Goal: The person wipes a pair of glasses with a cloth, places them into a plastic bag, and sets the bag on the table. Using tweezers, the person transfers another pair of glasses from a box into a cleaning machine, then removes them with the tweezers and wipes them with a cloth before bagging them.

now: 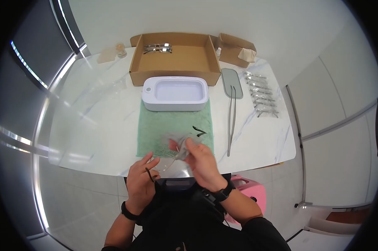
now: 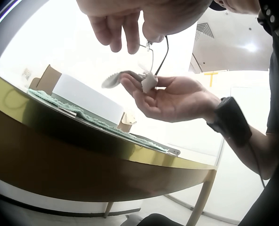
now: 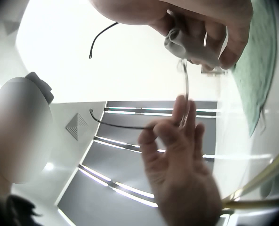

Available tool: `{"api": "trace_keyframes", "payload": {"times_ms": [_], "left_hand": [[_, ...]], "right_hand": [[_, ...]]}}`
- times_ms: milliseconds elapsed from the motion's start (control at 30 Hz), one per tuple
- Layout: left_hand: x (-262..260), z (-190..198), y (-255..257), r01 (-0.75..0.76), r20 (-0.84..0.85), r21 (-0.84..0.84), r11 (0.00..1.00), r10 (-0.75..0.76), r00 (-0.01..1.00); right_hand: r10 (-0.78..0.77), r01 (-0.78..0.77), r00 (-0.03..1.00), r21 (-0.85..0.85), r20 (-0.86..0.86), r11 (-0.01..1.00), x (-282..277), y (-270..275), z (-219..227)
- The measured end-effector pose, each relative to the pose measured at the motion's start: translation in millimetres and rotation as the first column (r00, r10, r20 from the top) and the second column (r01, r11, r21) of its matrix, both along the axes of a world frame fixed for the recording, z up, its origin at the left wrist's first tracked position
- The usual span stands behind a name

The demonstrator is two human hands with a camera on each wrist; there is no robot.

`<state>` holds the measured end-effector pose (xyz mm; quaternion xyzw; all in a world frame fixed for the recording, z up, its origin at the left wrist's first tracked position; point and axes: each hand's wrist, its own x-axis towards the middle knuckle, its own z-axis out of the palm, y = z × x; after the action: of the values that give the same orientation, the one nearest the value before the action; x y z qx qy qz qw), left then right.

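Two hands at one pair of glasses [image 3: 125,127], aloft by the near edge of the worktop [image 1: 92,121].
In the fingers of the left hand [image 1: 141,180], a narrow pinch at the frame; in the curled fingers of the right hand [image 1: 203,165], bunched grey cloth [image 3: 177,44]. Probably light, springy, slick at the lenses; best to grip by rim or bridge, sparing thin temples.

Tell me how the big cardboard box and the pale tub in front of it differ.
The cardboard box is brown; the tub is a pale lilac-white. The box is the wider and deeper of the two, front to back; the tub is smaller. Eyeglasses lie in the box, while none show in the tub. Both are oblong and open on top.
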<state>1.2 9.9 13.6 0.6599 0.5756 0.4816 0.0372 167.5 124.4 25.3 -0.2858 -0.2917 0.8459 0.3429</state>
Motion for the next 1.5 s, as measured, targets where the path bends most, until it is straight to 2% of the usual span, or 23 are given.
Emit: {"api": "trace_keyframes", "payload": {"times_ms": [200, 267, 367, 400, 433, 500, 567, 633, 700, 733, 833, 867, 933, 1067, 1133, 1167, 1200, 1233, 1300, 1333, 1400, 1433, 1500], "left_hand": [[-3, 1, -6, -0.034, 0.125, -0.033, 0.999, 0.038, 0.991], [-1, 5, -6, -0.066, 0.189, -0.067, 0.996, 0.077, 0.979], [-2, -3, -7, -0.09, 0.32, -0.072, 0.993, 0.109, 0.941], [-3, -4, -8, -0.09, 0.315, -0.087, 0.992, 0.113, 0.942], [-3, -5, -8, -0.082, 0.327, -0.067, 0.994, 0.099, 0.94], [-4, -6, -10, -0.097, 0.394, -0.126, 0.987, 0.139, 0.908], [-8, -6, -13, -0.085, 0.381, -0.123, 0.989, 0.126, 0.916], [-9, -7, -14, -0.094, 0.37, -0.124, 0.988, 0.134, 0.92], [-13, -12, -18, -0.107, 0.394, -0.134, 0.985, 0.152, 0.907], [-14, -15, -18, -0.119, 0.409, -0.144, 0.982, 0.168, 0.897], [-16, -11, -16, -0.129, 0.442, -0.162, 0.978, 0.189, 0.877], [-17, -11, -15, -0.131, 0.443, -0.161, 0.978, 0.19, 0.876], [-20, -10, -13, -0.132, 0.434, -0.169, 0.977, 0.194, 0.88], [-20, -9, -10, -0.143, 0.442, -0.186, 0.972, 0.212, 0.871], [-20, -10, -8, -0.14, 0.464, -0.201, 0.97, 0.22, 0.858], [-20, -10, -6, -0.14, 0.464, -0.206, 0.968, 0.223, 0.857], [-20, -9, -6, -0.137, 0.467, -0.208, 0.968, 0.222, 0.856], [-21, -9, -6, -0.137, 0.47, -0.21, 0.968, 0.222, 0.854], [-25, -6, -6, -0.151, 0.457, -0.223, 0.963, 0.24, 0.856], [-26, -4, -6, -0.158, 0.444, -0.235, 0.959, 0.25, 0.861], [-29, -3, -5, -0.16, 0.452, -0.24, 0.958, 0.256, 0.855], [-30, -2, -3, -0.16, 0.457, -0.237, 0.958, 0.255, 0.852], [-29, -3, 0, -0.145, 0.483, -0.225, 0.963, 0.24, 0.842]], "right_hand": [[0.118, -0.334, 0.861, 0.376, 0.494, 0.864, 52, 38, 40], [0.099, -0.547, 0.685, 0.42, 0.721, 0.724, 69, 53, 59], [-0.065, -0.504, 0.684, 0.535, 0.726, 0.678, 79, 71, 100], [-0.222, -0.595, 0.55, 0.565, 0.805, 0.572, 78, 78, 120], [-0.243, -0.597, 0.54, 0.57, 0.806, 0.564, 80, 92, 126], [-0.44, -0.822, 0.279, 0.449, 0.854, 0.351, 88, 124, 132], [-0.336, -0.811, 0.095, 0.269, 0.937, 0.52, 86, 156, 150], [-0.382, -0.791, 0.058, 0.276, 0.922, 0.546, 91, 193, 154], [-0.385, -0.704, 0.151, 0.373, 0.91, 0.605, 92, 220, 163], [-0.354, -0.595, 0.383, 0.521, 0.853, 0.612, 100, 259, 159], [-0.479, -0.427, 0.511, 0.694, 0.714, 0.58, 96, 308, 164], [-0.479, -0.429, 0.511, 0.694, 0.714, 0.578, 92, 322, 165], [-0.645, -0.187, 0.591, 0.86, 0.484, 0.474, 81, 345, 166], [-0.674, -0.063, 0.626, 0.887, 0.392, 0.457, 65, 368, 144], [-0.719, -0.18, 0.556, 0.905, 0.416, 0.384, 59, 379, 106], [-0.624, -0.281, 0.499, 0.794, 0.601, 0.539, 62, 384, 86], [-0.643, -0.431, 0.385, 0.745, 0.662, 0.509, 79, 423, 35], [-0.638, -0.435, 0.387, 0.742, 0.665, 0.51, 79, 417, 29], [-0.799, -0.577, 0.338, 0.781, 0.496, 0.241, 83, 391, 21], [-0.795, -0.581, 0.341, 0.777, 0.502, 0.242, 78, 383, 31], [-0.783, -0.353, 0.226, 0.798, 0.58, 0.489, 79, 370, 47], [-0.784, -0.347, 0.22, 0.798, 0.581, 0.493, 86, 376, 43], [-0.901, -0.353, 0.01, 0.845, 0.433, 0.402, 101, 400, 33]]}}
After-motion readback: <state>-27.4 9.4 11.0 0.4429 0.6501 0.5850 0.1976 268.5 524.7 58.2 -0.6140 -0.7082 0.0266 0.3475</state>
